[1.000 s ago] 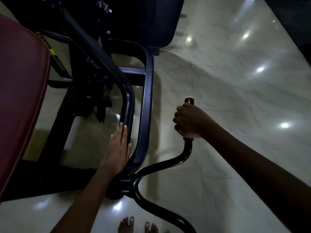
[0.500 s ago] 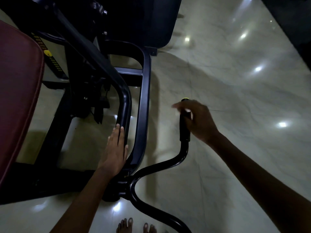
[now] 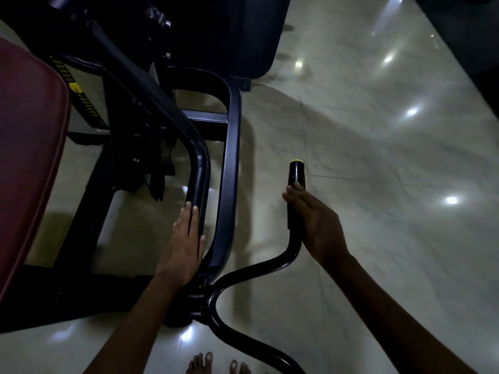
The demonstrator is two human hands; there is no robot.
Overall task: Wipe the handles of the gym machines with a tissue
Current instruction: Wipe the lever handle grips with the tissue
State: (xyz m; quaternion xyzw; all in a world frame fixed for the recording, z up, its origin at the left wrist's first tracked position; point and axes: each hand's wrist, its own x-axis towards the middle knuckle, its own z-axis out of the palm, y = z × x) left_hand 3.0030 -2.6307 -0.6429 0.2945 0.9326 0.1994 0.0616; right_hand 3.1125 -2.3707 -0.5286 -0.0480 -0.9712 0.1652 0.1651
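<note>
A black foam-covered handle (image 3: pixel 296 171) with a yellow end cap stands upright on a curved black bar, at the middle of the head view. My right hand (image 3: pixel 318 228) lies against the handle's lower right side with the fingers stretched out, not wrapped around it. No tissue shows in that hand. My left hand (image 3: pixel 183 244) rests flat, fingers extended, on a bent black frame tube (image 3: pixel 201 168) of the machine, left of the handle.
A dark red seat pad (image 3: pixel 29 147) fills the left edge. A black pad (image 3: pixel 229 31) and machine parts sit at the top. Pale glossy floor (image 3: pixel 391 163) spreads to the right. Bare feet (image 3: pixel 216 364) show at the bottom.
My right hand was wrapped around the handle, then let go and slid down; it now lies extended along the lower grip, leaving the top bare. My left hand stays on the tube.
</note>
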